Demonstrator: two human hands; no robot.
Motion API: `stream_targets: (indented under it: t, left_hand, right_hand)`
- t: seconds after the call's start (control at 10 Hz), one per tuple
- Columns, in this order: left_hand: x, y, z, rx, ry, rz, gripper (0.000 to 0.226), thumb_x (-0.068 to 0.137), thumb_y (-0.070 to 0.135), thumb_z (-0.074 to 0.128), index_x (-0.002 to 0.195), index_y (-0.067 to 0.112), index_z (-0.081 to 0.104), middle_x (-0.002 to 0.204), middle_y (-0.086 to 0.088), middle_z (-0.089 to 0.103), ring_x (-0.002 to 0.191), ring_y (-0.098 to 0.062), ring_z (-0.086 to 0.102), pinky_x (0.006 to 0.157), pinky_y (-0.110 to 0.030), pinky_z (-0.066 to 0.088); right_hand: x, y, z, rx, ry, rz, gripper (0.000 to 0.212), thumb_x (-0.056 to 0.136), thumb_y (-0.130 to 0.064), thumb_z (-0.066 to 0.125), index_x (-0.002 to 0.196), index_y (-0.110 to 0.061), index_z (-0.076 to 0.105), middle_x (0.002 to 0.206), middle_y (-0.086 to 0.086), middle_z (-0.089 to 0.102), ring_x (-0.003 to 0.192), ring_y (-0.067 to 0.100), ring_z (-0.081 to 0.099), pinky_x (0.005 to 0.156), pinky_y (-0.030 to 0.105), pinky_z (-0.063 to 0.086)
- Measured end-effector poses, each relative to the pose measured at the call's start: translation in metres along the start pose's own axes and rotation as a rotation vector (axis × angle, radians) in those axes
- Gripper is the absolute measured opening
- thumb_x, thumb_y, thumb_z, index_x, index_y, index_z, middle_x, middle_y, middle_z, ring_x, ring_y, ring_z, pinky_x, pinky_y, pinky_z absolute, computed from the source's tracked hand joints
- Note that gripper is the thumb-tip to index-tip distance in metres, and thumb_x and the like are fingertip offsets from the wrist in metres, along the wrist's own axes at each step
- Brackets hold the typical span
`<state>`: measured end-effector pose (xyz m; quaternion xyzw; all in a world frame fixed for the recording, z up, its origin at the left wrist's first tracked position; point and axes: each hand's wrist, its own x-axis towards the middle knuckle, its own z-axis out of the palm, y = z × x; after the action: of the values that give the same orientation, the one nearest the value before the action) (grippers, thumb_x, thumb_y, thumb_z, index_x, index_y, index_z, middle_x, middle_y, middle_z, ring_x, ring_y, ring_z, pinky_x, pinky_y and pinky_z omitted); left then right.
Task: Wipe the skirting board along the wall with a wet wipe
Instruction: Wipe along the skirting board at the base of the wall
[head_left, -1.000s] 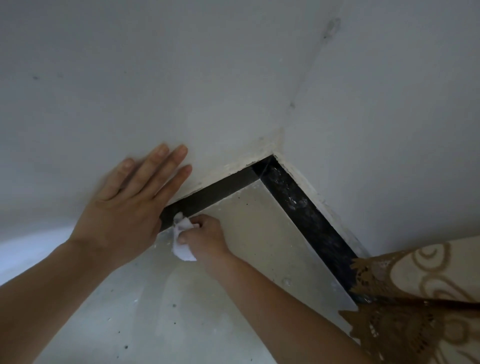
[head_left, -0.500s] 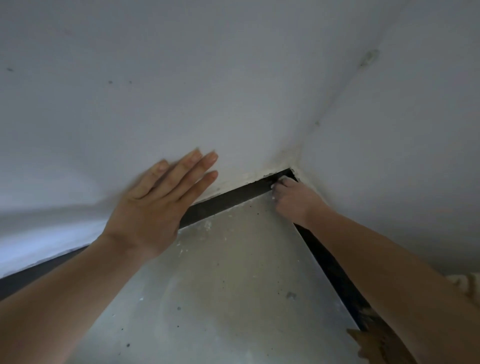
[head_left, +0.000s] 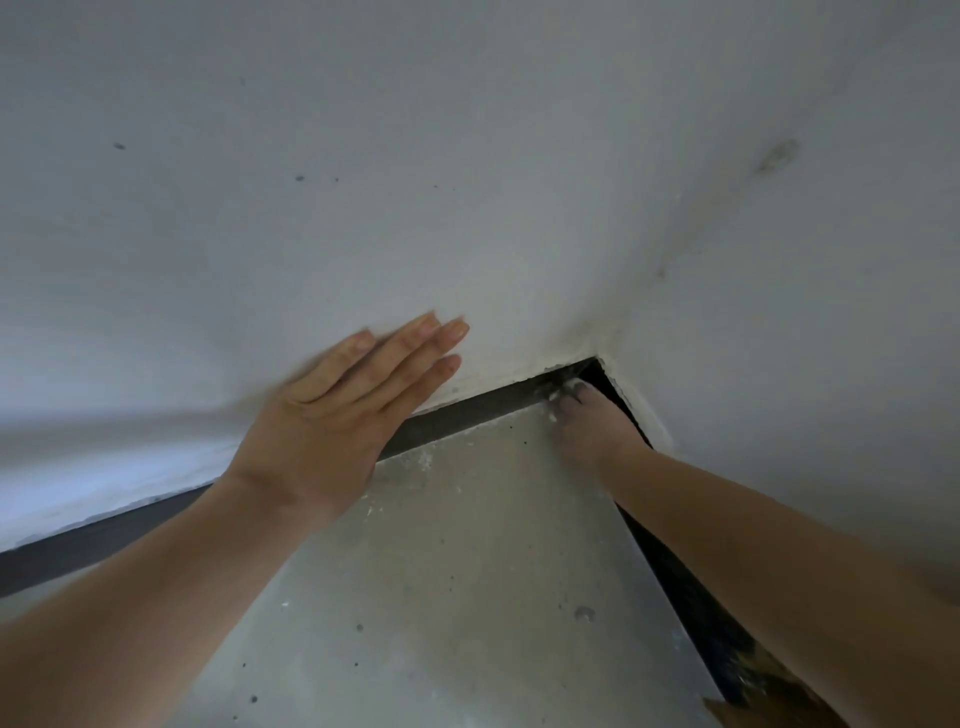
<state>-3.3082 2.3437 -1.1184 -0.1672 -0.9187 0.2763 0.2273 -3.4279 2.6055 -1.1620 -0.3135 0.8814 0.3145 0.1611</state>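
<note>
The dark grey, narrow skirting board (head_left: 457, 413) runs along the foot of the white plaster wall (head_left: 363, 182) and meets a 2nd dark strip (head_left: 675, 566) in the corner, under the right-hand wall. The white wet wipe (head_left: 563, 391) is at this corner, pressed on the board. Only a small pale edge of it shows above the fingers, so I cannot tell how it is folded.

The right hand (head_left: 592, 423) is curled around the wipe, its fingers bunched and pushing it into the corner. The hand is blurred, so the exact grip is not clear. The left hand (head_left: 332, 421) is flat on the wall, the fingers straight and close together, with the heel of the hand over the board. It holds nothing and seems to serve as support.

In my judgement, the task is in the middle. The wipe is at the end of the left run, where the 2 boards meet. The part between the 2 hands looks even and dark, but the light is weak and I cannot say if it is clean. The strip under the right forearm looks mottled, so it probably remains to be wiped. White crumbs (head_left: 423, 460) lie on the grey concrete floor (head_left: 467, 597) beside the board.

A brown patterned fabric (head_left: 763, 696) shows at the lower right edge. I find no brand, label or writing anywhere.
</note>
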Motion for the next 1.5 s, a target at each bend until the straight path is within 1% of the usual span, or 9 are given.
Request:
stream_targets:
  t: [0.2,0.4,0.5,0.7,0.8,1.0,1.1,1.4,1.5]
  left_hand:
    - [-0.001,0.0,-0.001,0.041,-0.038,-0.006,0.087,0.081,0.024,0.048,0.154,0.016,0.003,0.161,-0.004,-0.011,0.147,-0.024,-0.011,0.117,-0.041,-0.018]
    - [-0.001,0.002,-0.003,0.055,-0.034,-0.002,0.085,0.082,0.027,0.044,0.154,0.016,0.0,0.16,-0.005,-0.012,0.147,-0.025,-0.011,0.117,-0.042,-0.018]
    - [0.0,0.0,-0.003,0.045,-0.021,-0.012,0.083,0.081,0.024,0.041,0.154,0.016,0.002,0.161,-0.004,-0.011,0.147,-0.023,-0.01,0.117,-0.041,-0.019]
    - [-0.002,0.0,-0.004,0.08,-0.055,0.007,0.081,0.083,0.027,0.034,0.152,0.014,-0.009,0.157,-0.007,-0.023,0.145,-0.026,-0.019,0.114,-0.043,-0.023]
    - [-0.002,0.001,-0.005,0.089,-0.076,0.011,0.079,0.086,0.029,0.03,0.151,0.014,-0.013,0.156,-0.008,-0.027,0.143,-0.028,-0.023,0.113,-0.045,-0.025]
    - [-0.002,0.003,-0.005,0.094,-0.094,0.006,0.082,0.086,0.031,0.031,0.149,0.014,-0.018,0.154,-0.009,-0.031,0.141,-0.029,-0.028,0.111,-0.046,-0.027]
    - [-0.002,0.001,-0.007,0.111,-0.107,-0.007,0.084,0.086,0.032,0.032,0.149,0.014,-0.02,0.154,-0.009,-0.032,0.141,-0.029,-0.028,0.111,-0.046,-0.028]
    - [0.0,0.002,-0.013,0.102,-0.149,-0.002,0.078,0.087,0.027,0.025,0.147,0.013,-0.024,0.151,-0.01,-0.037,0.139,-0.029,-0.032,0.107,-0.047,-0.032]
    - [0.0,0.004,-0.013,0.113,-0.161,0.002,0.074,0.087,0.025,0.017,0.146,0.013,-0.025,0.15,-0.011,-0.039,0.137,-0.03,-0.034,0.106,-0.049,-0.034]
  right_hand:
    - [-0.03,-0.011,-0.004,-0.173,-0.451,-0.218,0.049,0.098,-0.024,0.044,0.145,-0.011,0.034,0.147,0.01,0.037,0.138,0.026,0.032,0.112,0.029,0.029]
    - [-0.004,0.002,-0.022,-0.168,-0.072,-0.025,0.035,0.097,-0.016,0.042,0.129,-0.009,0.056,0.133,0.005,0.054,0.128,0.026,0.043,0.11,0.036,0.028]
    - [-0.011,0.01,-0.007,-0.457,-0.067,-0.096,0.041,0.099,-0.021,0.038,0.139,-0.011,0.045,0.145,0.006,0.043,0.139,0.027,0.029,0.116,0.036,0.018]
    - [-0.039,-0.002,0.001,-0.042,-0.29,-0.184,0.036,0.1,-0.006,0.036,0.134,0.0,0.046,0.137,0.019,0.047,0.124,0.029,0.045,0.078,0.008,0.037]
    - [-0.058,-0.01,-0.042,-0.448,-0.646,-0.508,0.029,0.098,-0.009,0.044,0.124,-0.003,0.055,0.131,0.012,0.053,0.125,0.03,0.046,0.108,0.038,0.031]
    - [-0.042,0.019,-0.038,-0.558,-0.126,-0.208,0.037,0.097,-0.02,0.044,0.129,-0.009,0.057,0.14,0.01,0.049,0.136,0.033,0.03,0.114,0.042,0.021]
    - [-0.062,0.028,-0.024,-0.619,-0.113,-0.228,0.041,0.1,-0.025,0.04,0.134,-0.007,0.052,0.144,0.012,0.044,0.14,0.034,0.025,0.114,0.043,0.018]
    - [-0.09,-0.007,-0.055,-0.068,-0.74,-0.136,0.032,0.096,-0.01,0.046,0.127,-0.005,0.053,0.125,0.012,0.057,0.115,0.027,0.056,0.095,0.034,0.043]
    - [-0.041,-0.011,-0.05,-0.072,-0.397,-0.099,0.034,0.098,-0.012,0.043,0.13,-0.005,0.051,0.135,0.011,0.05,0.129,0.029,0.043,0.11,0.038,0.028]
